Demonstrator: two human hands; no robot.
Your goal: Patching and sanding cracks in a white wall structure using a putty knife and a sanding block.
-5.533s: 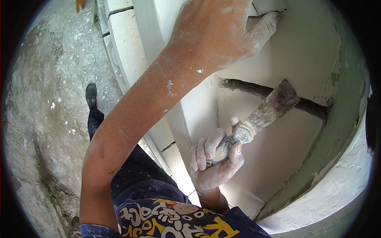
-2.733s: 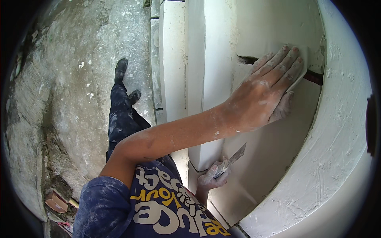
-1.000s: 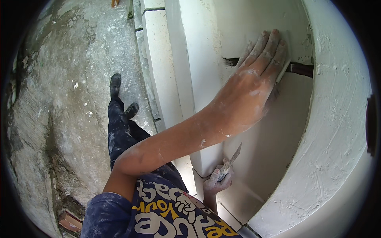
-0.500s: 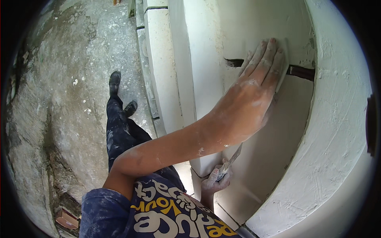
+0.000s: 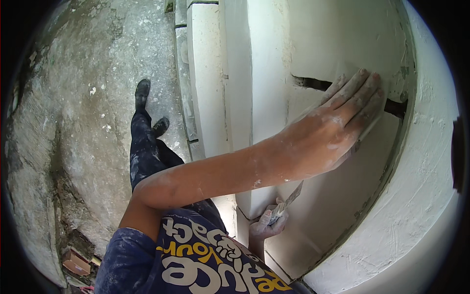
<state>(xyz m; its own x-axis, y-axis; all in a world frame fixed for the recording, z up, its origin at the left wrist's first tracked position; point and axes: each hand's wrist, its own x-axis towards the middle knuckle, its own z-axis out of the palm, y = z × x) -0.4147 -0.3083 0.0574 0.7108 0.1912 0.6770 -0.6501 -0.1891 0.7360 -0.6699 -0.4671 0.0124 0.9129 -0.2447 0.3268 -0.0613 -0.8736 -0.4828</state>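
My left hand (image 5: 338, 122), dusted with white powder, reaches across to the wall panel. Its fingers lie stretched over the back of a thin flat plate (image 5: 376, 113), whose pale edge shows beside the outer finger; the thumb is hidden. This plate is against or very close to the smooth pale panel (image 5: 333, 215), over a dark slot (image 5: 313, 83) that runs on beyond the hand. Lower down, near my body, my right hand (image 5: 270, 224) is closed round the handle of a putty knife (image 5: 293, 197), blade pointing up and to the right.
A rough white plastered surface (image 5: 391, 225) curves along the right. Pale ledges (image 5: 208, 73) stand left of the panel, with the stained concrete floor (image 5: 93, 122) beyond. My booted feet (image 5: 142, 93) are on that floor. A reddish-brown block (image 5: 76, 263) lies at the lower left.
My left hand has moved right and slightly down in the picture with the flat plate. The view has shifted a little. My right hand still grips the putty knife in nearly the same place.
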